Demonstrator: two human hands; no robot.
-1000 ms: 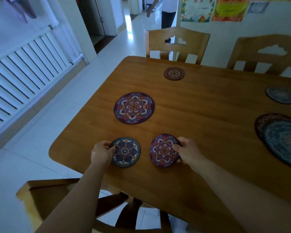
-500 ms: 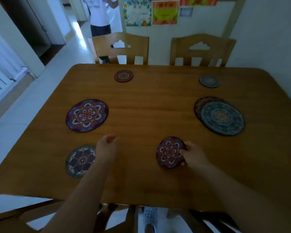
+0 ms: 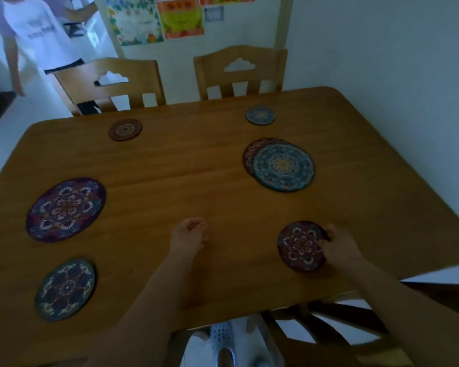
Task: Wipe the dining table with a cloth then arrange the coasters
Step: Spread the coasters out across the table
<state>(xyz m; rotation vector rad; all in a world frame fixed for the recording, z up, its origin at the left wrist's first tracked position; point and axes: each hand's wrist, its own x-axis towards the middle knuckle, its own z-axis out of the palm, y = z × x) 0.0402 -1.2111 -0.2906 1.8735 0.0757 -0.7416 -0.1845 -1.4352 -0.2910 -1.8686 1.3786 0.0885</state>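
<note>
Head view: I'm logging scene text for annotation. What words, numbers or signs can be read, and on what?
None can be read.
Wall posters: print present, too blurred to read.
White T-shirt of the person by the doorway: faint lettering, blurred.
Coasters: patterns only, no lettering.

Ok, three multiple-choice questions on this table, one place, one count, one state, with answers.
1. Where on the table is the dark red coaster the right hand grips? A near right; B far left; C centre.
2. How many chairs stand at the far edge? A one; B two; C four.
3. The left hand is: A holding a cloth; B holding nothing; C pressing a mat.
Answers: A, by the near right edge; B, two backrests show; B, its curled fingers are empty.
</note>
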